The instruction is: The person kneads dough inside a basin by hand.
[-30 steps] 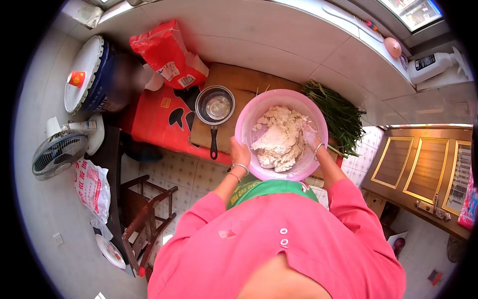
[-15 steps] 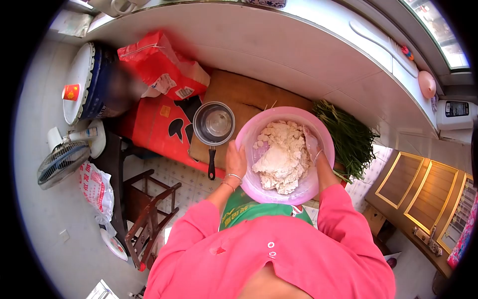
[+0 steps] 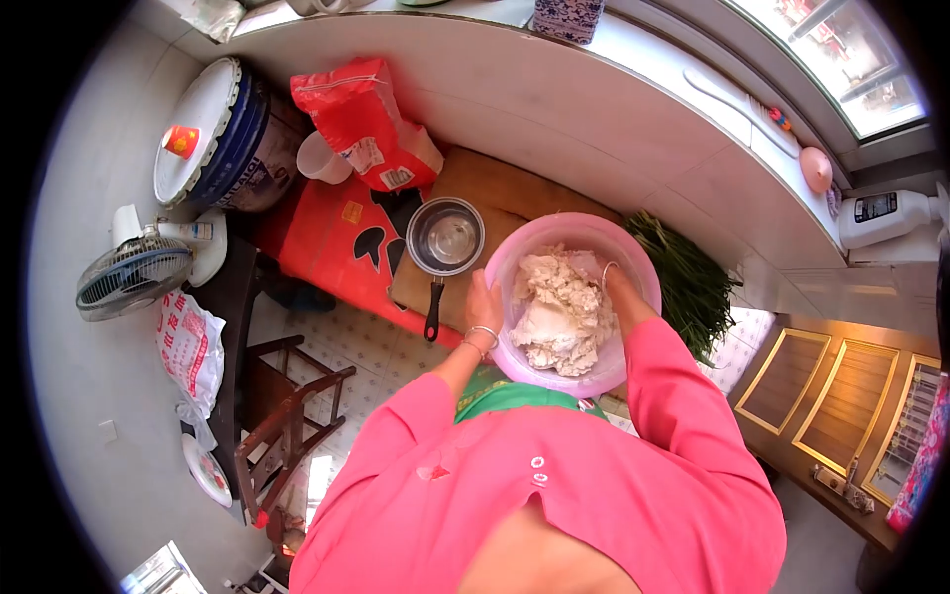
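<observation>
Working the dough [image 3: 560, 322] well calls for pressure spread over the whole lump, since it looks shaggy and uneven, with a paler patch near its middle. It is heaped inside the pink bowl [image 3: 594, 230], in front of the green apron [image 3: 524, 398]. The right hand [image 3: 591, 265] is sunk in at the far right of the dough; whether its fingers are apart or together cannot be told. Loose bits are best gathered from the wall and folded toward the middle, with the heel of the hand pressed down, not sideways. By the left hand [image 3: 482, 305] the bowl is braced, its fingers close together and clamped on the left rim. That grip should be firm, as the bowl could be turned or tipped by a hard push. Just left of the bowl, the pan [image 3: 445, 238] is set on the board [image 3: 495, 183], its handle pointed toward the body, so elbow swings are best made small. Greens [image 3: 683, 282] are heaped on the right, and a red bag [image 3: 366, 124] is stood farther left
</observation>
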A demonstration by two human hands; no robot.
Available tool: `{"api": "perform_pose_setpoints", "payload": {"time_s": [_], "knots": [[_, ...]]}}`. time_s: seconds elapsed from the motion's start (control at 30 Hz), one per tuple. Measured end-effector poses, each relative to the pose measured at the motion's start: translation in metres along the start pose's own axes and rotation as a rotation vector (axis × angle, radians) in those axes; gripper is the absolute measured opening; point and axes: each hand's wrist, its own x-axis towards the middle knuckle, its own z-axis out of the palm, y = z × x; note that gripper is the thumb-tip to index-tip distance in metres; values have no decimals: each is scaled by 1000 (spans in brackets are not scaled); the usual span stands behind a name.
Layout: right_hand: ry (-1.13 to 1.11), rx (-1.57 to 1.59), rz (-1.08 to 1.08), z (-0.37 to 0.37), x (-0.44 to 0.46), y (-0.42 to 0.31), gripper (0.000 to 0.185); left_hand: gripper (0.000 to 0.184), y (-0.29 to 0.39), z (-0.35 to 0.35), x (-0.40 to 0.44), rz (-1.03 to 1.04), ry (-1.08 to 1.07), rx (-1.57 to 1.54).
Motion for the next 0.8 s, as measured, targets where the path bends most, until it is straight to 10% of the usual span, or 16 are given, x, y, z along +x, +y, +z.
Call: {"api": "perform_pose_setpoints", "payload": {"time_s": [0.2,0.3,0.5,0.8], "knots": [[27,-49,78,31,-53,-35,47,29,-2,-2,-8,-8,-21,-12],[171,-204,-359,63,-75,-31,40,28,-5,-2,-9,9,-5,-24],[452,-378,-383,114,-118,-39,21,28,-2,-7,-6,28,-25,-54],[332,-321,-356,100,-60,-14,24,35,6,-9,-2,-23,-96,13]]}}
